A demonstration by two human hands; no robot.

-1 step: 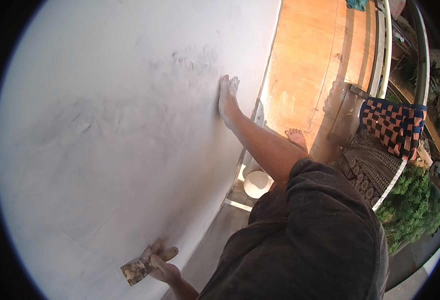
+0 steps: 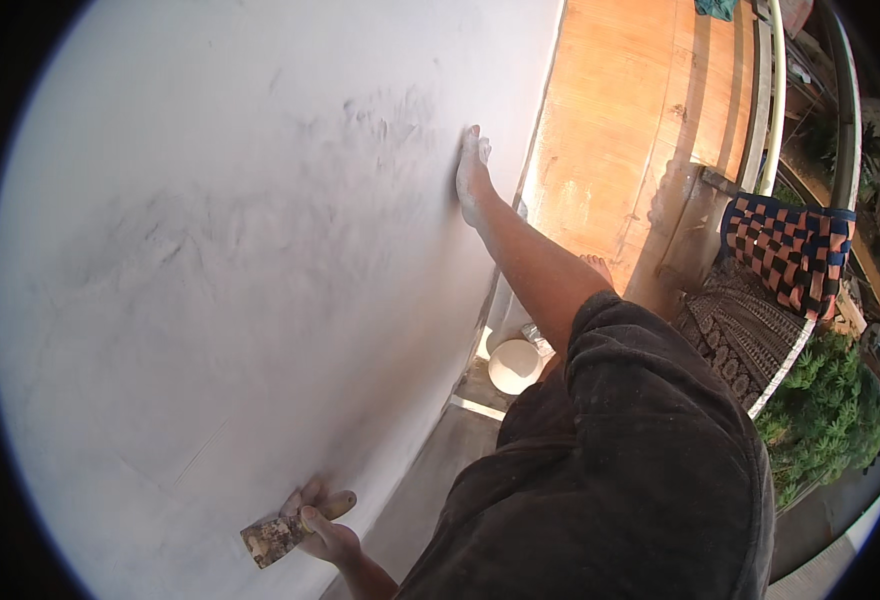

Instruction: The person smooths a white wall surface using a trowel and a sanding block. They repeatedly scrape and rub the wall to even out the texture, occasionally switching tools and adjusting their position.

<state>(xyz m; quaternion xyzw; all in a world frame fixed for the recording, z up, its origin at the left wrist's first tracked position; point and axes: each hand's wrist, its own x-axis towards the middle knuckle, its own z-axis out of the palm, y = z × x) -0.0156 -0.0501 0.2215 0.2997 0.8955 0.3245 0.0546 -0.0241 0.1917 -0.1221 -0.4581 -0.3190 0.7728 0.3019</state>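
The white wall [image 2: 240,250] fills the left and middle of the view and serves as the landmark here. Its skin is smooth and pale, with grey smudged streaks across its upper middle.

Low on the wall, near its bottom edge, the left hand [image 2: 325,530] closes around the handle of a putty knife [image 2: 285,530]. The fingers wrap the pale handle, and the crusted, mottled blade points left and lies against the wall or just off it; which of the two cannot be told.

Higher up, near the wall's right edge, the right hand [image 2: 472,175] presses flat against the wall, fingers straight and close together, holding nothing. It is dusted white, and its bare forearm runs down and right to a dark sleeve [image 2: 650,420].

At the foot of the wall, below the right hand, a round white bowl [image 2: 515,365] sits on the floor.

Right of the wall lies an orange wooden floor [image 2: 630,110] in sunlight. Beyond it, farthest from the wall, a chequered orange and dark cloth [image 2: 790,250] hangs over a railing [image 2: 775,90], with green bushes [image 2: 830,410] below.
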